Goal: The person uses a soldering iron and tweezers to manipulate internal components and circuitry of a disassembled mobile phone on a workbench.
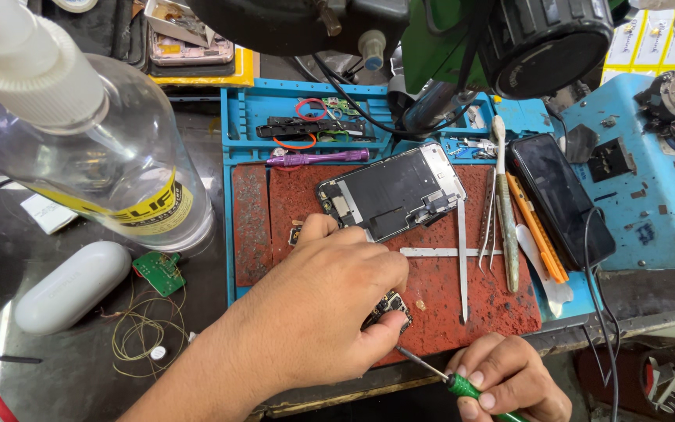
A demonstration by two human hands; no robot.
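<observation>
Your left hand (330, 312) pins a small dark circuit board (388, 306) flat on the red mat (431, 289). Only its one end peeks out past your fingers. Your right hand (505, 379) holds a green screwdriver (451, 379). Its thin metal tip leans up and left, just beside the board, below the open phone (392, 191).

A single head-worn camera looks steeply down, close over the red work mat (447, 305) at centre frame. A clear bottle (103, 164) looms very near at upper left; dark microscope housing (509, 39) crowds the top edge.
</observation>
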